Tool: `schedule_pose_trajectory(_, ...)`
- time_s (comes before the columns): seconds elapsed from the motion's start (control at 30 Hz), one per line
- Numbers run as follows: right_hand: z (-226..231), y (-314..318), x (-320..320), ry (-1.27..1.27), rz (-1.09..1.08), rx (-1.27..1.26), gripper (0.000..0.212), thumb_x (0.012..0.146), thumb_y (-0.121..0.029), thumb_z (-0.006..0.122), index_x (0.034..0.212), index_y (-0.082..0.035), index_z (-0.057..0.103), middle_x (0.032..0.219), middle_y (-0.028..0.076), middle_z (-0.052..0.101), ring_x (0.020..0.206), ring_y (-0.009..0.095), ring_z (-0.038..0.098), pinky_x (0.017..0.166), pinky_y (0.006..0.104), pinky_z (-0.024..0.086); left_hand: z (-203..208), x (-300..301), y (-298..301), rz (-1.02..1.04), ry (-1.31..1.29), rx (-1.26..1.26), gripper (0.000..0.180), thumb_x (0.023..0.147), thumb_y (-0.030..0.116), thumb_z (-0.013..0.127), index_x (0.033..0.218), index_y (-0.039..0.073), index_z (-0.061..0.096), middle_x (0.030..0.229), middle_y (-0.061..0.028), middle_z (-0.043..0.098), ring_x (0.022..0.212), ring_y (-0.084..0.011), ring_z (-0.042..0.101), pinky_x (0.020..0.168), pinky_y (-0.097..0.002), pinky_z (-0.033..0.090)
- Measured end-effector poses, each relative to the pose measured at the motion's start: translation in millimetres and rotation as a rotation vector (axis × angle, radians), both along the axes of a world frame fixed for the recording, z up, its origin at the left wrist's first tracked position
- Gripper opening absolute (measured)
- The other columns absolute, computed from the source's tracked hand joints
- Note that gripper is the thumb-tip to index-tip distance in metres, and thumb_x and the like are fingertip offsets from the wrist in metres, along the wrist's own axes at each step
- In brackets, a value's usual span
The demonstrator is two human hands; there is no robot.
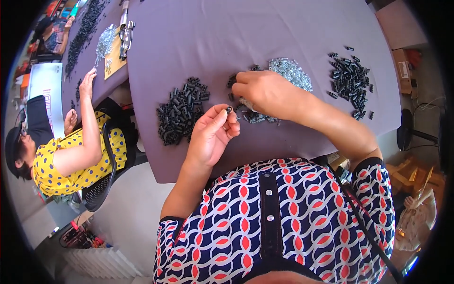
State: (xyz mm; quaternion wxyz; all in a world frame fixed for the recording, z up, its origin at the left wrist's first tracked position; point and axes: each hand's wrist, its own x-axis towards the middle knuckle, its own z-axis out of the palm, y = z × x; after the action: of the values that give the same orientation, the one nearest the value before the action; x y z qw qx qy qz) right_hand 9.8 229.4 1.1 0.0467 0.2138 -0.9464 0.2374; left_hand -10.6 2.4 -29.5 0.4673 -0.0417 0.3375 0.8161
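Between its thumb and fingers my left hand (213, 135) pinches a small black cylindrical part (230, 109), end up. My right hand (274, 94) reaches across the table just beyond it, fingers curled downward; whatever they grip is hidden. Under and beside the right hand lie loose black parts and a few silvery ones (260, 117). To the left of my left hand is a heap of black cylindrical parts (182, 111). Past my right hand spreads a pile of small shiny silvery pieces (291, 71), spring-like in look. Another heap of black parts (350, 83) sits farther right.
A purple-grey cloth (213, 38) covers the table. At left, a person in a yellow dotted top (85, 146) works at an adjoining table with black parts (82, 38), silvery pieces (105, 43) and a metal hand tool (125, 35). Cardboard boxes (402, 71) stand beyond the right edge.
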Motion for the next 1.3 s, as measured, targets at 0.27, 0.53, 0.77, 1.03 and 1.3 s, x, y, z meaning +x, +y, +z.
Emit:
schedule_pose_trajectory(0.27,3.2,4.2,35.4,-0.504,-0.244,-1.123,0.018,0.092,0.002,0.066,0.110,0.002,0.065,0.092,0.005,0.066,0.088,0.014,0.065,0.082,0.0298,0.054,6.8,3.2,12.1,-0.042,0.052,-0.050,0.018,0.102,0.012,0.057,0.117,0.002,0.062,0.098,-0.0074,0.069,0.084,-0.0173,0.068,0.078,-0.0316,0.057)
schedule_pose_trajectory(0.53,4.6,4.4,43.7,-0.620,-0.199,-1.317,0.012,0.093,0.002,0.067,0.104,0.000,0.064,0.095,0.002,0.067,0.086,0.009,0.063,0.079,0.0252,0.052,11.0,8.5,20.7,-0.010,0.089,-0.060,0.018,0.102,0.013,0.058,0.116,0.001,0.062,0.098,-0.0079,0.070,0.083,-0.0173,0.069,0.078,-0.0315,0.057)
schedule_pose_trajectory(0.77,8.4,4.5,44.6,-0.625,-0.216,-1.313,0.011,0.092,0.002,0.069,0.102,0.001,0.066,0.092,0.003,0.068,0.082,0.009,0.064,0.075,0.0252,0.053,17.0,9.8,20.5,-0.015,0.216,-0.170,0.020,0.101,0.014,0.060,0.115,0.000,0.062,0.098,-0.0087,0.070,0.082,-0.0168,0.068,0.079,-0.0309,0.056)
schedule_pose_trajectory(1.03,5.1,10.6,38.1,-0.645,-0.141,-1.215,0.015,0.087,0.006,0.071,0.100,0.001,0.067,0.097,0.002,0.066,0.090,0.010,0.065,0.082,0.0271,0.054,18.8,11.0,20.6,-0.042,0.293,-0.262,0.020,0.099,0.012,0.062,0.114,-0.002,0.064,0.091,-0.0077,0.071,0.076,-0.0165,0.068,0.072,-0.0294,0.056)
schedule_pose_trajectory(1.3,6.1,20.1,33.4,-0.548,0.014,-0.940,0.013,0.085,0.004,0.073,0.096,-0.001,0.068,0.096,0.005,0.065,0.090,0.015,0.065,0.080,0.0275,0.053,16.3,0.3,15.6,-0.188,0.098,-0.199,0.022,0.098,0.014,0.063,0.114,-0.001,0.066,0.088,-0.0057,0.069,0.071,-0.0140,0.065,0.066,-0.0273,0.053)
